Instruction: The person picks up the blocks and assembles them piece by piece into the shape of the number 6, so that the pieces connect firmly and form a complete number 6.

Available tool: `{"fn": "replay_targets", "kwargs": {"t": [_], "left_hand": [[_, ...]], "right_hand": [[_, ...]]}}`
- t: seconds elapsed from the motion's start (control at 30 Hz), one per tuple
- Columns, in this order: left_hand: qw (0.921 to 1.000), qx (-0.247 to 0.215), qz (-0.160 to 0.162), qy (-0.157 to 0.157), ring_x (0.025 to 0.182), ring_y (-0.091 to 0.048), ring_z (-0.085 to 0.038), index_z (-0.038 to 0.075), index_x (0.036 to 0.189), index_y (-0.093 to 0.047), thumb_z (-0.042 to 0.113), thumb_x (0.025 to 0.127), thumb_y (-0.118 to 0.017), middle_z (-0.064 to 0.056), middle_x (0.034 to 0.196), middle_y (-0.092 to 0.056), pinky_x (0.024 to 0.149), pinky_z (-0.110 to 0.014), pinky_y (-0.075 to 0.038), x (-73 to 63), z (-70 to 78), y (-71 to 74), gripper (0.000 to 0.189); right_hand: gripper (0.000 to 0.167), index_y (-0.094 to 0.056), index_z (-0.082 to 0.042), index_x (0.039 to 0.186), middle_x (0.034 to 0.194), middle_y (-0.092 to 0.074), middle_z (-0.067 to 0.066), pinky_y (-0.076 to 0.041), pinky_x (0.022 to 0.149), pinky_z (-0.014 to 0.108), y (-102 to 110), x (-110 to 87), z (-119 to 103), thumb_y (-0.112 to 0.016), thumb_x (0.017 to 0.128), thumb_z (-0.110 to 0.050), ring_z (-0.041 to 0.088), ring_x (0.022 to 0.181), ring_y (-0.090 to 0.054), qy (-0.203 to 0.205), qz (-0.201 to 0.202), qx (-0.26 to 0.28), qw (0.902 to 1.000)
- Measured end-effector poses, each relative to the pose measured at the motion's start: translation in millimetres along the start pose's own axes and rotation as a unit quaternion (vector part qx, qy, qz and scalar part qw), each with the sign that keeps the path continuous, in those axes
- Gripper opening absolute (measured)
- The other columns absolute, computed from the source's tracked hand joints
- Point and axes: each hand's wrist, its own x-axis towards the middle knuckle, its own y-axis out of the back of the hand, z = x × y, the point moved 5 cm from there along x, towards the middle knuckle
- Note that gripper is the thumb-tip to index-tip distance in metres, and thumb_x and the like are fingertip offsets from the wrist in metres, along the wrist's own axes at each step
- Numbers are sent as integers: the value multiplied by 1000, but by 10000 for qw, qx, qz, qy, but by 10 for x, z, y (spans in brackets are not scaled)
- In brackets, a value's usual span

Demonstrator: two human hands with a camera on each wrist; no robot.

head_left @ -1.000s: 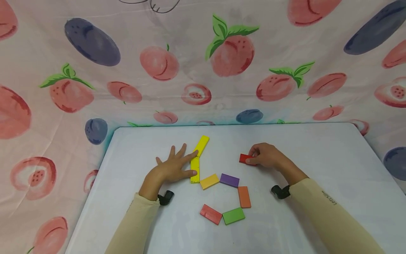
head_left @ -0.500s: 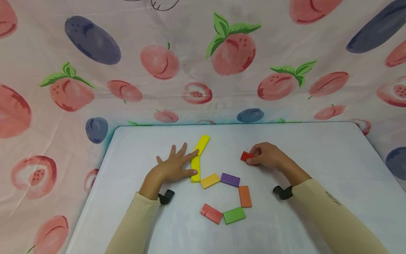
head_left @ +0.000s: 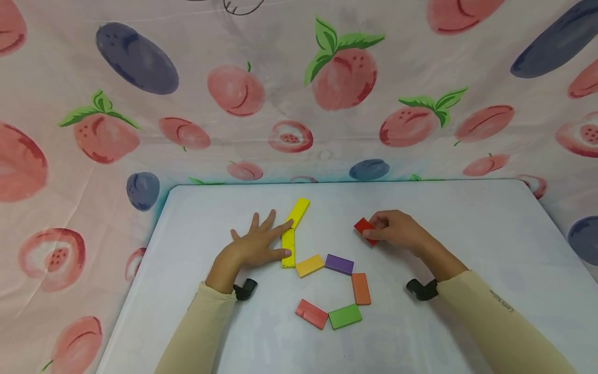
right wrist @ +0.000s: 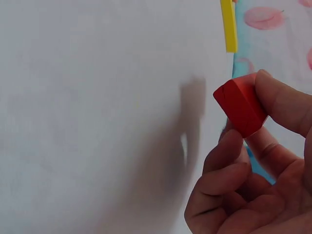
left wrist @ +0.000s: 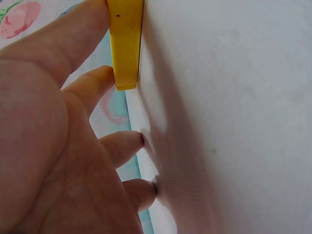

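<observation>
My right hand (head_left: 397, 228) pinches a red block (head_left: 363, 228) between thumb and fingers. In the right wrist view the red block (right wrist: 241, 105) is off the white tabletop, its shadow apart from it. My left hand (head_left: 256, 245) lies spread, with the thumb and a fingertip on the lower yellow block (head_left: 288, 241) and near its joint with the upper yellow block (head_left: 299, 210). In the left wrist view its fairly straight fingers touch a yellow block's (left wrist: 126, 48) side. An amber block (head_left: 310, 265) and a purple block (head_left: 339, 264) continue the line from the lower yellow block.
An orange block (head_left: 361, 289), a green block (head_left: 345, 316) and a pinkish-red block (head_left: 311, 314) curve round below the purple one. All lie flat on the white table (head_left: 490, 234). Behind its far edge hangs a fruit-patterned cloth (head_left: 289, 62).
The red block has turned in my right hand, from nearly level to slanting down to the right. The right wrist has shifted slightly right. My left hand and the laid blocks keep their places.
</observation>
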Motion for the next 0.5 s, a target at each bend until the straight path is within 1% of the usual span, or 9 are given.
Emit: {"fn": "replay_targets", "kwargs": {"t": [0.17,0.33,0.43,0.5], "left_hand": [[10000,20,-15,22,158,13,-44,50,157,-29,62,90,-66,-2,174,0,103,-90,7,2,10,1,78],[10000,37,-16,30,158,13,-44,50,157,-29,62,90,-66,-3,174,0,103,-90,7,5,12,5,77],[10000,17,-25,33,158,13,-44,50,158,-29,62,91,-66,-3,174,0,103,-89,7,5,9,5,77],[10000,11,-31,31,157,13,-44,49,158,-29,62,91,-66,-3,174,0,103,-89,7,5,10,5,77]], "right_hand": [[36,-70,-10,113,102,-68,9,-50,72,30,-36,-53,-71,-78,89,-36,25,99,-58,74,-82,128,9999],[36,-67,-9,113,101,-68,9,-50,71,30,-73,-96,-128,-79,89,-33,24,96,-58,117,-95,270,9995],[38,-64,-9,118,99,-70,8,-52,71,31,-93,-116,-158,-79,90,-30,24,91,-60,189,-115,397,9990],[43,-61,-12,126,97,-71,7,-52,72,31,-112,-126,-177,-78,91,-29,23,88,-62,215,-142,462,9986]]}}
